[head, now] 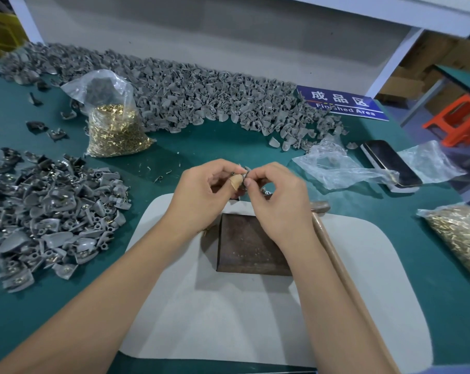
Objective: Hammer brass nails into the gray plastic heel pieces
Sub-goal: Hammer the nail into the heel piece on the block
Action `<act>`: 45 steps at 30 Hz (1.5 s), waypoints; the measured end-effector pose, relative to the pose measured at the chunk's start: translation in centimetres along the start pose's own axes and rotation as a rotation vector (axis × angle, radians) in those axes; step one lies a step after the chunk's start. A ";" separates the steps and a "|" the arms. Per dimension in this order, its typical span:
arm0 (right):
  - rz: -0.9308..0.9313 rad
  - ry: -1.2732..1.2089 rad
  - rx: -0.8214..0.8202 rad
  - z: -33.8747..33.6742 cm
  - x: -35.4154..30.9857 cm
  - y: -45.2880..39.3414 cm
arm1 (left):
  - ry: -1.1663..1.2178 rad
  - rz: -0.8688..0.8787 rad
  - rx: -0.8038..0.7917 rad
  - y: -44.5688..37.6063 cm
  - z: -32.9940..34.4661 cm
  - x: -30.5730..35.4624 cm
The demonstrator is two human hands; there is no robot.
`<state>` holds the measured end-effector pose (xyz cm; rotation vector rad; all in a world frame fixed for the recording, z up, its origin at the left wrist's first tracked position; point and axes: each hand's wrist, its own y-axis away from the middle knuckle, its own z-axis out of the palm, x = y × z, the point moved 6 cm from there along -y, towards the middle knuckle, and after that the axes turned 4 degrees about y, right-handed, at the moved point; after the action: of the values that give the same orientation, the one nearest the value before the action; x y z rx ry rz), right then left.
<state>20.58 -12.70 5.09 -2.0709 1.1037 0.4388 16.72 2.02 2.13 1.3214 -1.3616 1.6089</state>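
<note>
My left hand (201,190) and my right hand (274,195) meet above the far edge of a rusty metal block (250,247). Between their fingertips they pinch a small gray heel piece (244,172); my left thumb wears a bandage. Whether a nail is also held I cannot tell. A hammer (336,255) with a wooden handle lies on the table to the right of the block, under my right forearm, its head beside my right hand. A clear bag of brass nails (115,130) stands at the back left.
The block rests on a white mat (228,306) on the green table. Gray heel pieces lie in a long heap (201,95) at the back and a pile (53,214) at left. At right are a second nail bag (460,236), a phone (390,163), crumpled plastic (336,166) and a blue sign (341,102).
</note>
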 end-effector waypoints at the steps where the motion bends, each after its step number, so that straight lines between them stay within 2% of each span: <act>1: 0.007 0.002 0.001 0.0 0.0 0.0 | 0.000 -0.002 -0.002 0.0 0.0 -0.1; 10: -0.008 -0.167 0.125 -1.8 -0.5 0.7 | 0.052 -0.030 0.024 0.3 0.3 1.0; 16: -0.019 -0.127 0.006 -3.0 -1.0 2.7 | 0.049 -0.060 0.013 3.6 0.8 1.8; 20: -0.040 -0.017 -0.036 -4.0 -1.2 4.1 | -0.098 -0.020 0.003 5.2 1.2 2.6; 23: -0.013 -0.032 -0.039 -4.4 -1.4 4.8 | -0.138 0.000 0.012 5.8 1.5 3.0; 27: 0.081 0.002 -0.032 -5.7 -0.7 5.7 | -0.394 0.087 0.050 6.5 1.5 3.1; 30: 0.306 0.244 0.037 -8.2 2.1 7.1 | -0.439 0.054 0.026 6.8 1.3 2.7; 32: 0.477 0.519 -0.047 -8.9 3.9 8.6 | -0.473 0.066 -0.010 6.9 1.3 2.8; 34: 0.567 0.643 -0.190 -8.3 4.8 9.9 | -0.591 0.139 -0.019 7.1 1.5 3.6; 37: 0.554 0.668 -0.262 -7.4 5.2 10.2 | -0.699 0.189 -0.032 7.3 1.9 4.3; 41: 0.544 0.601 -0.175 -8.4 5.0 9.8 | -0.746 0.189 -0.027 7.5 2.1 4.3; 45: 0.419 0.429 -0.118 -9.9 3.7 9.1 | -0.720 0.136 0.004 7.7 2.1 3.9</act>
<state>14.85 -25.47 5.46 -2.0876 1.8213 0.2654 9.14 -2.45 3.38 1.9532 -1.8867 1.2516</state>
